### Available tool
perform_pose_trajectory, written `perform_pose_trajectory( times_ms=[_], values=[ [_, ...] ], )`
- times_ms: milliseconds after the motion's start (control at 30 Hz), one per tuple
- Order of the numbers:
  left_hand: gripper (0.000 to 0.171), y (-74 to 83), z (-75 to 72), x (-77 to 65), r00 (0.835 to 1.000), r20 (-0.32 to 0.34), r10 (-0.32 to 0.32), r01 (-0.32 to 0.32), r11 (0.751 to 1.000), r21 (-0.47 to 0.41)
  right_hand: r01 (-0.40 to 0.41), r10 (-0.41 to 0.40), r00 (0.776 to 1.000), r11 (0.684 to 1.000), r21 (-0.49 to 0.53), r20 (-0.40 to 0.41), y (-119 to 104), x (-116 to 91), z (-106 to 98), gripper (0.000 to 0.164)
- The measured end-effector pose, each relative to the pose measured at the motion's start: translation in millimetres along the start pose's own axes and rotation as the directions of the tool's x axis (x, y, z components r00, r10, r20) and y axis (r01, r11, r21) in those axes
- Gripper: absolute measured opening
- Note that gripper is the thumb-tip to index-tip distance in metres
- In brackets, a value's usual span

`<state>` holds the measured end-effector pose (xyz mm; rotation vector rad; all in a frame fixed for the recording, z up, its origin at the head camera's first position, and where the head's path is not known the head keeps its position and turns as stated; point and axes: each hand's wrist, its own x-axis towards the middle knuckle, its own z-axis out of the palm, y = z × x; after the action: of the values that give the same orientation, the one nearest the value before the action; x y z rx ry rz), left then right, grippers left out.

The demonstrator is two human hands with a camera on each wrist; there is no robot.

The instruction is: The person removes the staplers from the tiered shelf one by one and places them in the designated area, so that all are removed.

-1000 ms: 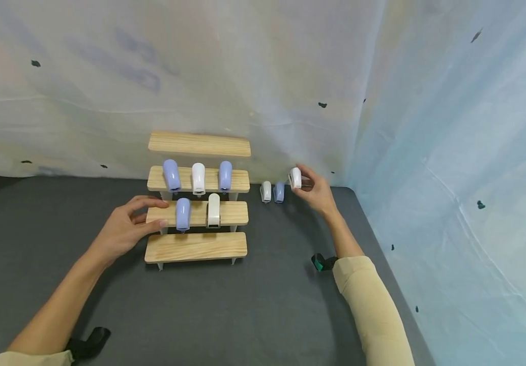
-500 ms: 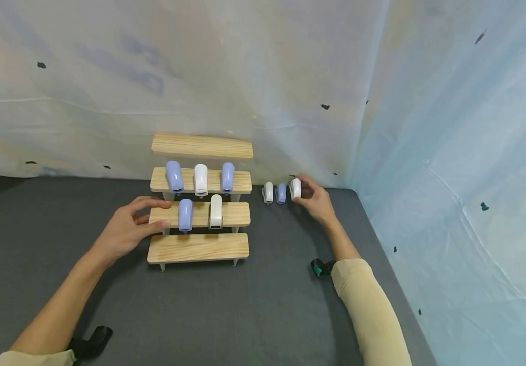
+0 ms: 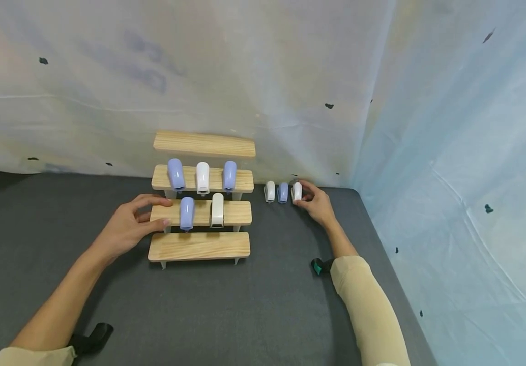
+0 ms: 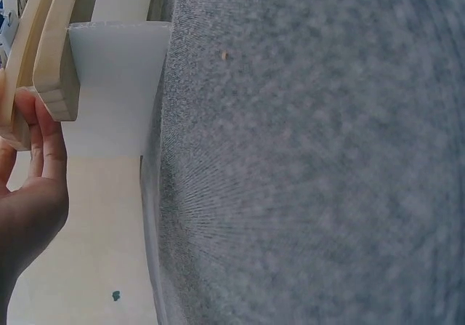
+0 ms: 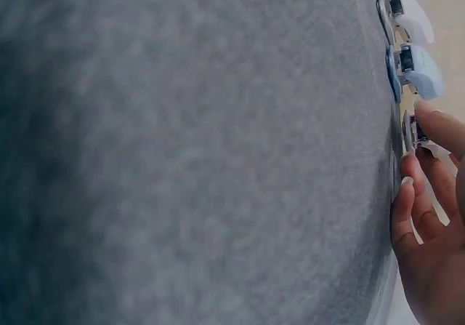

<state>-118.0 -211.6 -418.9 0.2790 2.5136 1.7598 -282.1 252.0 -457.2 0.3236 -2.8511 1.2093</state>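
Observation:
My right hand [image 3: 316, 204] pinches a small white stapler [image 3: 296, 191] at the back of the table. In the right wrist view, thumb and fingertips are around that stapler, hiding much of it. To its left stand a blue stapler [image 3: 283, 192] and another white stapler [image 3: 269, 191]. My left hand [image 3: 123, 227] holds the left end of a tiered wooden stand [image 3: 199, 246]; the left wrist view shows its fingers [image 4: 51, 139] at the board ends. On the stand's second tier from the bottom are a blue stapler [image 3: 187, 213] and a white stapler [image 3: 217, 209].
The tier above bears two blue staplers [image 3: 176, 174] [image 3: 229, 176] with a white stapler [image 3: 202, 178] between them. A top board [image 3: 204, 144] stands near the back sheet [image 3: 244, 76]. A pale sheet [image 3: 473, 203] bounds the grey table [image 3: 254, 315] on the right.
My right hand has lowered the white stapler from the air to the table, into line with the two beside it. The left hand has stayed on the stand.

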Motion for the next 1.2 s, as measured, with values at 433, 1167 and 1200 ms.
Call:
perform_pose_trajectory(
  times_ms=[433, 1167, 1200],
  values=[
    [0.046, 2.1, 2.9, 0.8, 1.000, -0.004, 0.000, 0.000, 1.000, 0.004, 0.011, -0.011, 1.000, 1.000, -0.016, -0.006, 5, -2, 2, 0.069],
    [0.045, -0.2, 1.2, -0.4, 1.000, -0.017, 0.002, -0.002, 1.000, 0.015, 0.175, -0.180, 0.975, 0.984, -0.046, -0.134, -9, -3, -6, 0.054],
    [0.045, -0.2, 1.0, -0.7, 1.000, -0.017, 0.003, -0.003, 1.000, 0.011, 0.186, -0.188, 0.972, 0.982, -0.028, -0.144, -12, -3, -6, 0.053]
  ],
)
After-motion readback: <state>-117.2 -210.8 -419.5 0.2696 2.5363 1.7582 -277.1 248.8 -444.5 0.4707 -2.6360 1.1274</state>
